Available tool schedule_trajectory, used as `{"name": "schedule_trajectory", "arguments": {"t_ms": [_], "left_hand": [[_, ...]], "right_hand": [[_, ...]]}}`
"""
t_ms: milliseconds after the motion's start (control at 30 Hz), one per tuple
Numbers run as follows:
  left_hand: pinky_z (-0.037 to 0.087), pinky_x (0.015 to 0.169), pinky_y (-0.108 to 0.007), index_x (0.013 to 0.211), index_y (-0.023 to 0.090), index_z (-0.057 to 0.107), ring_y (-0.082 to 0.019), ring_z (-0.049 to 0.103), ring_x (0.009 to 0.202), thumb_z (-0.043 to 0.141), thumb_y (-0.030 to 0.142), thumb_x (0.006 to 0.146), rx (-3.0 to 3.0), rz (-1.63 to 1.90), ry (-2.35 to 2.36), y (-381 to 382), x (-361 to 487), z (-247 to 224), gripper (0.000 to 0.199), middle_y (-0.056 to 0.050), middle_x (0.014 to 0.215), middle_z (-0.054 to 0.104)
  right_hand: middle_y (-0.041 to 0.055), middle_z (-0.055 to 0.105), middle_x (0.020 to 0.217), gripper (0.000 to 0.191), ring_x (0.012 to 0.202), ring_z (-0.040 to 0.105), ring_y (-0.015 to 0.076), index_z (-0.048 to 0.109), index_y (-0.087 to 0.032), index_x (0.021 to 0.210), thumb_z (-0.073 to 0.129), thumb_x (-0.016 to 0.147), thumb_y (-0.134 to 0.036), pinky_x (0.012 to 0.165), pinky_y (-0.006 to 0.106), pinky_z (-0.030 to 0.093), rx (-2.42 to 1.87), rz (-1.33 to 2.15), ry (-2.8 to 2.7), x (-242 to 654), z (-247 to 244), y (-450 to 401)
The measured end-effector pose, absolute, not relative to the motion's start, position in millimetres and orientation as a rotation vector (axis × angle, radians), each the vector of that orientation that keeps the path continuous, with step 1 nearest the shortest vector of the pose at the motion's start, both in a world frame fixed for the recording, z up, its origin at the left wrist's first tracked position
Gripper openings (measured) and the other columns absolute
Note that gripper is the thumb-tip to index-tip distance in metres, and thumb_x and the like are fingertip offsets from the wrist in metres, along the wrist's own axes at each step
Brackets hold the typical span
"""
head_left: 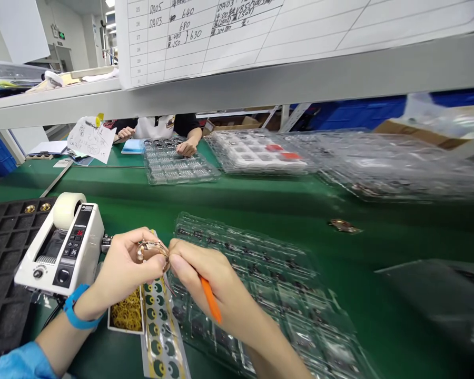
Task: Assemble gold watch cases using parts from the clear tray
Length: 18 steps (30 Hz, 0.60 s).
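Between the thumb and fingers of my left hand (pixel 132 263) is a round, rose-gold metal case (pixel 152 251), held tilted above the bench. My right hand (pixel 209 279) is closed around an orange-handled tool (pixel 210 300), its fingertips touching the right edge of the case. The tool's tip is hidden by the fingers. Below my hands lie a sheet of round green and yellow stickers (pixel 157 329) and a small box of yellow rings (pixel 126 313). A clear plastic tray (pixel 260 284) with small dark parts sits under and beyond my right hand.
A white tape dispenser (pixel 73 247) and a black compartment tray (pixel 8 263) stand at the left. Loose metal piece (pixel 344 226) and a clear bag (pixel 442 300) lie right. Across the bench, a person's hand (pixel 187 147) rests on a clear tray (pixel 177 168). A shelf (pixel 260 87) crosses above.
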<state>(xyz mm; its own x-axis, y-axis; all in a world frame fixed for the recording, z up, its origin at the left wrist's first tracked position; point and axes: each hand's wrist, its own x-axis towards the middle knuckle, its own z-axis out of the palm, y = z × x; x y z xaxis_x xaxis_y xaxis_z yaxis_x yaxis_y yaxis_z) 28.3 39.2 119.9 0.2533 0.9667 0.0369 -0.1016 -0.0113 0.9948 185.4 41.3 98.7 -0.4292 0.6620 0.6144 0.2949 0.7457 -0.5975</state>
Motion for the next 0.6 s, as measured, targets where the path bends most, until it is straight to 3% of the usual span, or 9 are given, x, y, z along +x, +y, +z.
{"name": "schedule_trajectory", "arguments": {"t_ms": [200,333,467,600], "left_hand": [[0.038,0.044,-0.018,0.066,0.014,0.059,-0.004,0.045,0.046,0.076,0.030,0.072,1.276,1.077,0.877,43,24,120,0.024,0.004,0.063,0.048],[0.042,0.045,-0.020,0.070,0.013,0.067,-0.005,0.049,0.047,0.076,0.040,0.074,1.345,1.062,0.844,46,21,117,0.029,0.003,0.071,0.046],[0.047,0.052,-0.024,0.082,0.016,0.074,-0.011,0.051,0.055,0.065,0.027,0.084,1.681,1.315,1.040,50,23,101,0.014,0.001,0.068,0.049],[0.051,0.062,-0.029,0.103,0.018,0.076,-0.017,0.056,0.065,0.049,0.020,0.091,2.230,1.456,1.236,50,28,84,0.030,-0.005,0.070,0.056]], "right_hand": [[-0.0005,0.052,0.071,0.029,0.063,0.049,0.0119,0.043,-0.021,0.075,0.032,0.102,-0.021,0.057,0.023,0.042,-0.726,0.735,-2.059,190,103,43],[-0.0028,0.043,0.059,0.043,0.053,0.041,0.0109,0.037,-0.021,0.066,0.030,0.104,-0.037,0.049,0.022,0.037,-0.700,0.798,-1.957,186,102,47],[-0.0037,0.035,0.052,0.054,0.047,0.034,0.0099,0.035,-0.020,0.058,0.035,0.100,-0.053,0.042,0.022,0.033,-0.860,0.834,-1.782,179,98,48],[-0.0023,0.042,0.053,0.050,0.048,0.040,0.0102,0.046,-0.019,0.059,0.050,0.095,-0.054,0.041,0.020,0.036,-0.884,0.867,-1.631,172,94,44]]}}
